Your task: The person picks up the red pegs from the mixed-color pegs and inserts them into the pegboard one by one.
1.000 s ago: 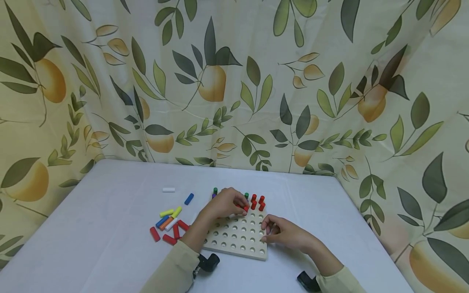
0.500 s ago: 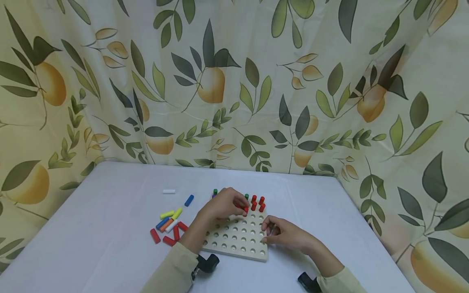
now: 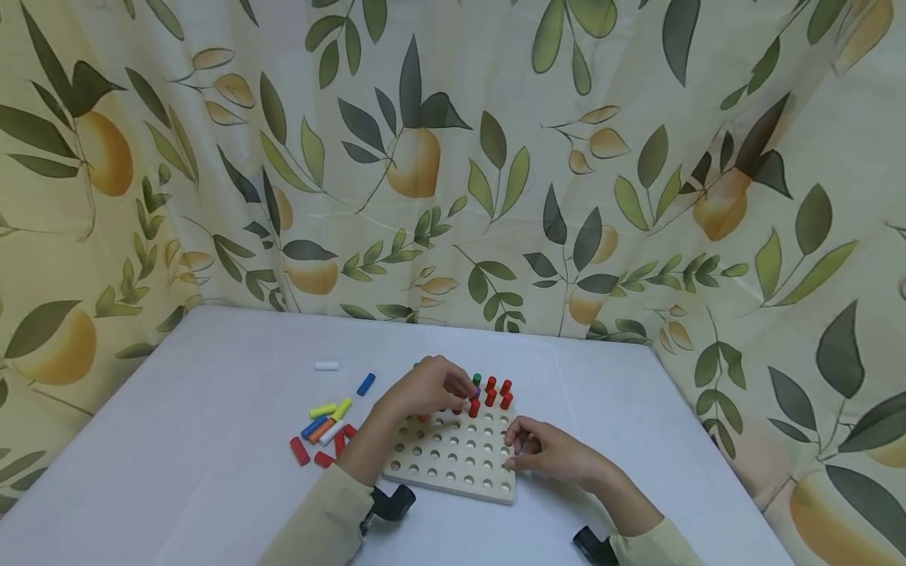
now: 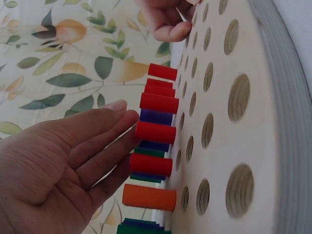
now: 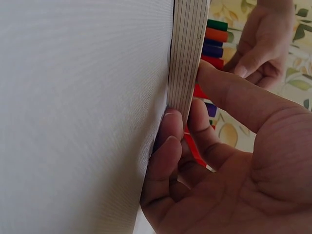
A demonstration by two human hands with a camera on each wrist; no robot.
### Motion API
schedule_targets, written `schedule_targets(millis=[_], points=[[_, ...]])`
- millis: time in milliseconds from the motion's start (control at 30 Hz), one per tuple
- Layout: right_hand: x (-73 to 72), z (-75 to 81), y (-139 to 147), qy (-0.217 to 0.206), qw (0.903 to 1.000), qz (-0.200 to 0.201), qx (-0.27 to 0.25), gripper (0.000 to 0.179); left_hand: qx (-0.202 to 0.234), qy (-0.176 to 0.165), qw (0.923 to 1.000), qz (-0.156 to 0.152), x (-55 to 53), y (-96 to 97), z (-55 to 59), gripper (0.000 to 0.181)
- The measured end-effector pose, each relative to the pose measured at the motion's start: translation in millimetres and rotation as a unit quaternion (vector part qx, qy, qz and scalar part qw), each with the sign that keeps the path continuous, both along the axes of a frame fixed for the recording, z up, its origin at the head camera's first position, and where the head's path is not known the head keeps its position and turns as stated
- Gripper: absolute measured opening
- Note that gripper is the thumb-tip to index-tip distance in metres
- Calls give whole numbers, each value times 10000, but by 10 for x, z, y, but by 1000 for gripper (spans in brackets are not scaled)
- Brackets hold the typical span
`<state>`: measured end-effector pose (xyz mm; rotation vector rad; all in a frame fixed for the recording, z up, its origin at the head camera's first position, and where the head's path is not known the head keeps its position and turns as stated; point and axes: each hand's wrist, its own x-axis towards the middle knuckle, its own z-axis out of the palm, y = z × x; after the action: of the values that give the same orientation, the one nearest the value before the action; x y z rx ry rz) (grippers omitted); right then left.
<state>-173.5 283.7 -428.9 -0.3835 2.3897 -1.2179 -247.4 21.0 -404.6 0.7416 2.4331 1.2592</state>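
A pale wooden pegboard (image 3: 453, 487) with rows of round holes lies on the table, coloured pegs standing along its far rows. Over the far part hovers my left hand (image 3: 425, 389), its fingertips just beside a standing red peg (image 3: 474, 409). The left wrist view shows that hand's fingers (image 4: 100, 158) fairly straight, pinching nothing, near the red pegs (image 4: 156, 132) and an orange peg (image 4: 148, 196). My right hand (image 3: 559, 452) holds the board's right edge. In the right wrist view its thumb is on the board's upper face, with curled fingers (image 5: 163, 158) against the side.
Loose red pegs (image 3: 300, 451), yellow pegs (image 3: 322, 410) and other coloured pegs lie left of the board. A white peg (image 3: 326, 366) and a blue peg (image 3: 366, 384) lie farther back. Behind the white-covered table (image 3: 233, 377) hangs a patterned curtain (image 3: 453, 236).
My left hand has let go of the red peg and shifted slightly up and to the left, leaving the peg standing in the board. The right hand stays at the edge.
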Motion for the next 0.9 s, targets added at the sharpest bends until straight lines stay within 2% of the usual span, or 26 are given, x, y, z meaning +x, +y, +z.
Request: schedule_targets(millis=[167, 467, 700, 900], points=[[10, 0, -2, 1, 10000, -1, 34, 31, -45, 202, 9997, -126, -5, -109, 22, 16], [-47, 44, -7, 34, 10000, -57, 72, 31, 183, 472, 9973, -541, -108, -453, 128, 19], [-40, 34, -31, 9, 10000, -35, 60, 31, 80, 519, 9975, -470, -69, -804, 146, 18], [-2, 30, -37, -20, 10000, -30, 57, 31, -143, 570, 9977, -349, -12, -1108, 107, 16]])
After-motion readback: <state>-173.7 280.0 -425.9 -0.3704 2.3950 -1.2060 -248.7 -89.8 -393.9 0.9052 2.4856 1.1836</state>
